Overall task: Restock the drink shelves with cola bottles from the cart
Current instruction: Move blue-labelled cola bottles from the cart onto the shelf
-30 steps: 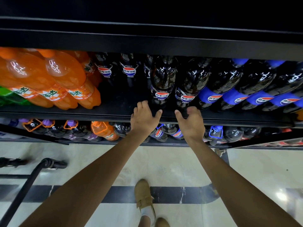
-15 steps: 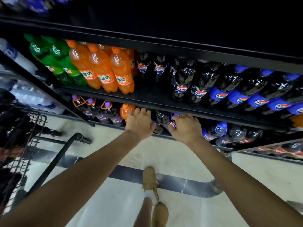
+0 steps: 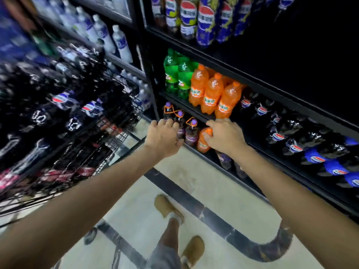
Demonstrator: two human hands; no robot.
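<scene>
The left grip (image 3: 163,136) and right grip (image 3: 225,135) are hovering loosely curled, holding nothing, beside the black metal drink shelves (image 3: 186,108). The dark plastic cola bottles (image 3: 62,100) are sitting blurred in the black wire cart (image 3: 108,136) at nine o'clock. Being full and smooth-walled, they are probably handling heavy and slippery, so grasping the narrow neck with support underneath is looking safest.

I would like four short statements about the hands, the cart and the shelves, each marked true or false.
1. The cart holds dark cola bottles. True.
2. The left hand grips a cola bottle. False: it holds nothing.
3. In the picture, the green bottles stand right of the orange bottles. False: they stand left of them.
4. The purple-capped bottles stand on the shelf below the orange bottles. True.
</scene>
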